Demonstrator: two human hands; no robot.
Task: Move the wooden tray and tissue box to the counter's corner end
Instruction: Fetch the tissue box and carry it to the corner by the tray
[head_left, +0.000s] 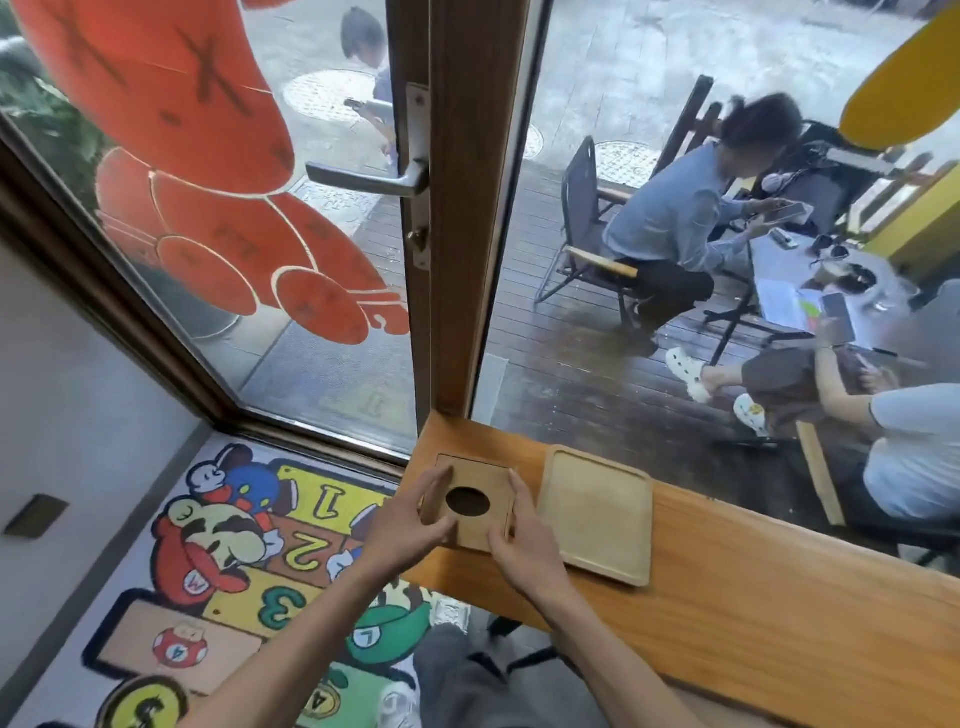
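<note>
Nearly done, by the look of it: tissue box (472, 501) at the surface (753, 587) corner end, clasped between left hand (410, 519) and right hand (524, 540); wooden tray (597, 514) just beside, already placed.

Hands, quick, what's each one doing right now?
Left hand: gripping the tissue box on its left side.
Right hand: gripping the box's right side.

Bench (727, 587): orange varnished wood, slightly glossy. Tray (597, 514): pale matt wood, grainy inside. Box (475, 501): matt light wood. Door handle (363, 179): brushed metal.
</note>
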